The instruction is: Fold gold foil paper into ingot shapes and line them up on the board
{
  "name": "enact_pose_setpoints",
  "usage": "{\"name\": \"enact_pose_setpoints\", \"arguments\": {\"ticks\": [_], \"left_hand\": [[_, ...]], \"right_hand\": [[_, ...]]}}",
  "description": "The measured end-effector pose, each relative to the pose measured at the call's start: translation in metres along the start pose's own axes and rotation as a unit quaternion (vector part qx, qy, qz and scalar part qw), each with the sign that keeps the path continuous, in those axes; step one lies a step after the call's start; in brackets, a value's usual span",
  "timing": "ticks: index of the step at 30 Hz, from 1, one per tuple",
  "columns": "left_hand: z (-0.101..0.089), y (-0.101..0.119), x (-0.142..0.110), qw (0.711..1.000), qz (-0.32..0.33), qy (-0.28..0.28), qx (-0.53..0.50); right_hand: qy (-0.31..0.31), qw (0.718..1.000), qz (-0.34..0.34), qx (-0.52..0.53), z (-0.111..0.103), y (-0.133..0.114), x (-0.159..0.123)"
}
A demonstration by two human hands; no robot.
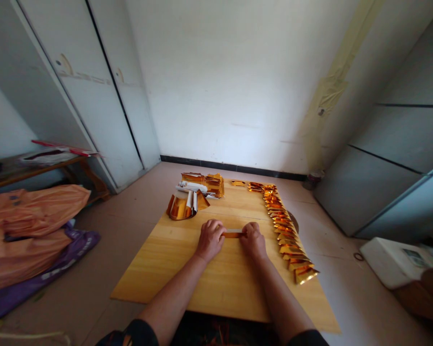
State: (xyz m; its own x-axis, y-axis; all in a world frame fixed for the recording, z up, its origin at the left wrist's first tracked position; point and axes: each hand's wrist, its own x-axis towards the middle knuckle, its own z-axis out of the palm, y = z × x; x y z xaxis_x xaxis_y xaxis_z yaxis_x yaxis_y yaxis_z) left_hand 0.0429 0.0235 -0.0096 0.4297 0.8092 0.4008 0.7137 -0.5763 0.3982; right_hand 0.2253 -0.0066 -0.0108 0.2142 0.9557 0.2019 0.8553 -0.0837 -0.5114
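Note:
A narrow strip of folded gold foil paper [234,233], pale along its upper side, lies level between my two hands just over the wooden board. My left hand [212,239] grips its left end with curled fingers, and my right hand [253,239] is closed on its right end. The fingers cover both ends of the strip. Along the board's right side runs a row of folded gold foil pieces [284,228], overlapping one another. Loose gold and white foil sheets [183,206] are at the far left, with another stack of gold sheets [213,185] behind them.
The wooden board [159,262] is the work surface. Orange and purple bags [39,230] lie on the floor at left, near a low wooden bench [82,168]. A white box [393,262] stands at right, by a grey cabinet [378,158]. Behind is a white wall [231,86].

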Motion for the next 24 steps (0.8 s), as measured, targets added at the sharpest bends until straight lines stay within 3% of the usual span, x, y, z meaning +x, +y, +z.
{"name": "enact_pose_setpoints", "arguments": {"ticks": [8,20,24], "left_hand": [[-0.0019,0.0016,-0.0031,1.0,0.013,0.016,-0.008],[-0.0007,0.0015,-0.0017,1.0,0.0,-0.011,0.027],[-0.001,0.0018,-0.0021,0.999,0.004,-0.023,0.039]], "right_hand": [[0.01,0.999,-0.03,0.024,-0.0003,0.0037,-0.0059],[0.008,1.0,-0.027,0.011,-0.001,0.0004,-0.0069],[0.04,0.998,-0.053,-0.002,-0.0004,-0.0002,-0.0102]]}}
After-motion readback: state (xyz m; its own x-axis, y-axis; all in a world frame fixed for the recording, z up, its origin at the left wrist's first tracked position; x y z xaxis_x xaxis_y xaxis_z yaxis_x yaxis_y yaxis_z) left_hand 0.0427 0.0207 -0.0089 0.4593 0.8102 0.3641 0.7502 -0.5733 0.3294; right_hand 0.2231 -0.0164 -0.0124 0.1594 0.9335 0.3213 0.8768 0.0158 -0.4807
